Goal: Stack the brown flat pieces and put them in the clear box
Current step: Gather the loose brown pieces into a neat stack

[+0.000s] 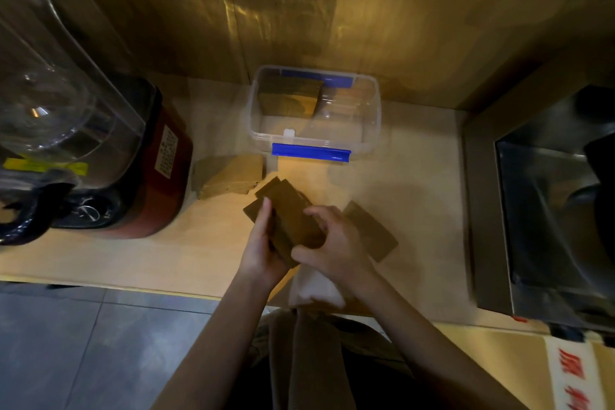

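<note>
Both hands — left hand (263,248), right hand (336,243) — clamp one stack of brown pieces (288,215) between them. The clear box (374,130) sits beyond the hands — open.

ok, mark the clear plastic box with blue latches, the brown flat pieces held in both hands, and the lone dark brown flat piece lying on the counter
clear plastic box (372,116), head view, right wall.
held brown flat pieces (293,216), head view, top face.
lone dark brown flat piece (376,233), head view, middle.

Clear box (366,130) behind both hands' stack (289,216); blender (100,156) left.
</note>
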The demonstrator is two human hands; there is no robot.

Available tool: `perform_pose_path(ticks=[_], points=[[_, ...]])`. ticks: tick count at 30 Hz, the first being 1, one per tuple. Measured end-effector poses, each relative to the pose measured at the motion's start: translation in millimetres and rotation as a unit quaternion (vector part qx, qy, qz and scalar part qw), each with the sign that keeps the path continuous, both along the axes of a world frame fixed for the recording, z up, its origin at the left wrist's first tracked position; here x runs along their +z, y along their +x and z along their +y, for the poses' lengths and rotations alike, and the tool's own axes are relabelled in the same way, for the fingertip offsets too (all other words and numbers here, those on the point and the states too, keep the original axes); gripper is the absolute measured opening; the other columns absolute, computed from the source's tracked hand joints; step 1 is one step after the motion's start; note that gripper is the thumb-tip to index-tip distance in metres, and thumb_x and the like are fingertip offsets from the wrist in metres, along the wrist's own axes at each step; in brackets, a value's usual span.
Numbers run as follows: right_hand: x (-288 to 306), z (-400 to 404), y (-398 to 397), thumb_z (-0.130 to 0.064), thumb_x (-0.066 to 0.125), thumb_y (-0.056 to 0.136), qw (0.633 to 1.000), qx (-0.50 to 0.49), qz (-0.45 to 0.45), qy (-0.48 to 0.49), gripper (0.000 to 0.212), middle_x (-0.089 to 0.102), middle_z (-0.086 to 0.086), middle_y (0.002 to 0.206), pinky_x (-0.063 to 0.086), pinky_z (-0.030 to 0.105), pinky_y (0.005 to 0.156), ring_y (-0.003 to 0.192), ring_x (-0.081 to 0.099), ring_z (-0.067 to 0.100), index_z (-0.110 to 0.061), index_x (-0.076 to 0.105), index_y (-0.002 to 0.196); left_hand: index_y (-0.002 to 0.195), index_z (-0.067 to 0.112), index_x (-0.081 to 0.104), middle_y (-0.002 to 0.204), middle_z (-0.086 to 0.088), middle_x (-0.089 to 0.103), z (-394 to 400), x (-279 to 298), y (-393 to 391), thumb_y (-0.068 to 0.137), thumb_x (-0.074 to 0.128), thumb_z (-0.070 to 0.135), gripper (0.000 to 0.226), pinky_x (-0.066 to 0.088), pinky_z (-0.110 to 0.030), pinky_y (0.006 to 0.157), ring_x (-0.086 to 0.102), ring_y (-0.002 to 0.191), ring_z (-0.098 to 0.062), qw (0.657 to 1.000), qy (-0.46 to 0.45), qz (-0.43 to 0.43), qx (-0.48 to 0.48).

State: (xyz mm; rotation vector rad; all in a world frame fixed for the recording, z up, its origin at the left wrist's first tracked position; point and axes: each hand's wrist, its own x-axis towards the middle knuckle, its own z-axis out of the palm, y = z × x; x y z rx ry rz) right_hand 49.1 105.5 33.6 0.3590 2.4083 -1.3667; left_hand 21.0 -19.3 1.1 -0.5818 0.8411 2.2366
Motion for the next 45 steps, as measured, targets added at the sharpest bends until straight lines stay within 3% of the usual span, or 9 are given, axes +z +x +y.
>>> perform_pose_path(ticks=[4,9,13,16,18,21,25,32,45], points=[[-5,-9,17,-0.053,0.054,0.053,0.997,0.036,0.026,0.066,0.073,0.049,-0.001,0.128,0.041,0.031,0.092,0.115,0.046,0.020,-0.026,0.048,0.121,0.084,0.020,0.074,0.090,-0.002,0.073,8,1,4,0.069,0.055,0.045,0.035,0.054,-0.032,0.083,0.069,0.086,-0.014,1.000,-0.003,0.004,0.015],[-14,-11,27,-0.059,0.039,0.053,0.987,0.071,0.057,0.133,0.081,0.049,0.001,0.130,0.029,0.022,0.086,0.118,0.043,0.020,-0.022,0.047,0.125,0.100,0.019,0.059,0.092,-0.001,0.067,8,-6,10,0.073,0.058,0.035,0.032,0.052,-0.031,0.086,0.065,0.086,-0.013,1.000,0.004,0.009,0.006],[-18,-11,31,-0.056,0.044,0.057,0.993,0.083,0.021,0.083,0.080,0.042,0.002,0.135,0.037,0.028,0.090,0.119,0.042,0.022,-0.021,0.043,0.129,0.105,0.018,0.058,0.088,-0.001,0.072,3,-12,14,0.067,0.069,0.037,0.044,0.055,-0.030,0.083,0.068,0.087,-0.014,1.000,0.009,0.002,0.004],[-21,-12,32,-0.040,0.061,0.072,0.993,0.104,0.001,0.054,0.069,0.039,0.004,0.138,0.040,0.037,0.101,0.123,0.041,0.024,-0.020,0.041,0.135,0.082,0.018,0.067,0.071,0.002,0.068,3,-10,16,0.078,0.059,0.029,0.014,0.056,-0.024,0.068,0.066,0.068,-0.010,0.999,-0.029,-0.014,0.007],[-24,-11,31,-0.034,0.065,0.077,0.990,0.134,-0.016,0.044,0.064,0.040,0.005,0.138,0.037,0.038,0.105,0.125,0.038,0.022,-0.020,0.042,0.135,0.068,0.018,0.067,0.064,0.003,0.062,2,-10,16,0.084,0.054,0.026,0.022,0.054,-0.021,0.060,0.062,0.060,-0.009,0.998,-0.053,-0.034,0.004],[-27,-4,24,-0.034,0.063,0.081,0.987,0.137,-0.070,-0.037,0.041,0.051,0.004,0.128,0.044,0.037,0.096,0.114,0.048,0.018,-0.017,0.058,0.119,0.081,0.017,0.059,0.073,0.002,0.054,-6,-14,17,0.078,0.060,0.024,0.007,0.050,-0.023,0.066,0.056,0.069,-0.010,0.995,-0.071,-0.076,0.008],[-41,14,14,-0.033,0.056,0.083,0.978,0.165,0.018,0.127,0.023,0.065,0.007,0.105,0.049,0.038,0.080,0.096,0.057,0.021,-0.018,0.067,0.098,0.080,0.016,0.064,0.070,0.002,0.064,-15,-17,20,0.081,0.061,0.023,0.008,0.048,-0.030,0.076,0.063,0.065,-0.011,0.989,-0.092,-0.116,0.029],[-78,26,6,-0.026,0.055,0.085,0.922,0.243,0.024,0.301,0.062,0.034,0.006,0.147,0.027,0.039,0.108,0.136,0.026,0.024,-0.018,0.029,0.140,0.092,0.017,0.063,0.082,-0.004,0.073,-29,-19,23,0.082,0.057,0.032,0.020,0.048,-0.036,0.081,0.069,0.075,-0.017,0.991,-0.052,-0.117,0.045],[-83,30,10,-0.026,0.057,0.079,0.919,0.213,0.075,0.322,0.046,0.051,0.009,0.130,0.030,0.040,0.101,0.122,0.041,0.029,-0.013,0.051,0.122,0.093,0.017,0.063,0.081,-0.004,0.074,-35,-16,28,0.071,0.064,0.035,0.029,0.049,-0.035,0.079,0.069,0.074,-0.018,0.986,-0.058,-0.146,0.057]])
